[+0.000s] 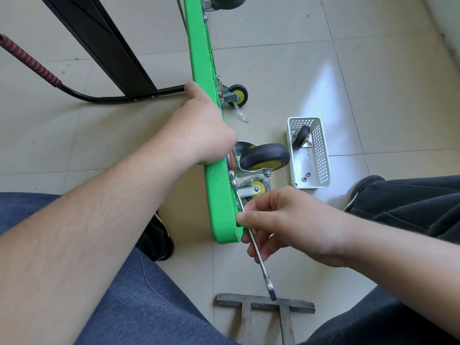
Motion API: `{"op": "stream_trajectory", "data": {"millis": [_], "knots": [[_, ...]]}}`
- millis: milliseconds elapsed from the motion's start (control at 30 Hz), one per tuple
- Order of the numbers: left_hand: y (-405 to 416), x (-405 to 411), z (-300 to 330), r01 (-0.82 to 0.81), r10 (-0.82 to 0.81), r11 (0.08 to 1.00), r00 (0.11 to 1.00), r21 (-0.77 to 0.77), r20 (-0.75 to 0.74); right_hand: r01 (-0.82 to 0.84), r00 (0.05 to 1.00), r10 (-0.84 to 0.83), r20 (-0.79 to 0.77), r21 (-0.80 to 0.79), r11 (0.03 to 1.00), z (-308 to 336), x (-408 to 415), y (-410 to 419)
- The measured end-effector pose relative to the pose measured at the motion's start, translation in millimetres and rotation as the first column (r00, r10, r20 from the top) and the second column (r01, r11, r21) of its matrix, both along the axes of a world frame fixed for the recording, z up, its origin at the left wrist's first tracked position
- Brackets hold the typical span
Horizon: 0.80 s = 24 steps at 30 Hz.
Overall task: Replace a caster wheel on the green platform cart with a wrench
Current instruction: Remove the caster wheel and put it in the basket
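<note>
Caster wheel (pixel 265 158) on the green platform cart (pixel 219 192), which stood on its edge on the tiled floor (pixel 286 78).

We saw the caster wheel, grey-tyred with a yellow hub, bolted near the cart's near end, with a smaller plastic-wrapped caster (pixel 255 189) just below it. Our left hand (pixel 201 123) gripped the cart's upper edge, fingers curled over the far side. Our right hand (pixel 286 220) pinched the shank of the wrench (pixel 258 255), whose upper end sat at the caster's mounting plate and whose lower end hung over a grey metal frame (pixel 263 305). Near the cart's wheel side stood a white basket (pixel 323 168) holding a spare caster (pixel 301 136) and two nuts (pixel 306 176).
</note>
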State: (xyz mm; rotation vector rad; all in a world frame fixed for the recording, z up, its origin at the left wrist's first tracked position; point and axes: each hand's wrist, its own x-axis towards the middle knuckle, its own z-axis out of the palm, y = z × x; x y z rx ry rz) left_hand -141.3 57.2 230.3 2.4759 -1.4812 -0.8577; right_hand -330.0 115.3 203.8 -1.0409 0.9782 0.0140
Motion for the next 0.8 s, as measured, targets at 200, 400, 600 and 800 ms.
{"op": "stream_trajectory", "data": {"millis": [200,400,600,800], "knots": [[-0.2,0.4,-2.0,0.021,-0.021,1.000,1.000,0.008,0.005,0.086,0.996,-0.086,0.031,0.002,0.996,-2.4,1.9,-0.6],[-1.3,0.8,-2.4,0.011,-0.011,1.000,1.000,-0.012,0.011,0.040,0.998,-0.040,0.052,0.011,0.999,-3.8,1.5,-3.8],[-1.0,0.4,-1.2,0.012,-0.012,1.000,1.000,-0.013,0.003,-0.015,1.000,0.016,0.005,-0.114,0.993,-23.3,-0.3,-6.1],[-1.2,-0.7,0.2,0.035,-0.035,0.999,0.999,0.006,0.014,-0.117,0.992,0.092,-0.084,-0.371,0.921,-47.8,-1.4,-16.7]]}}
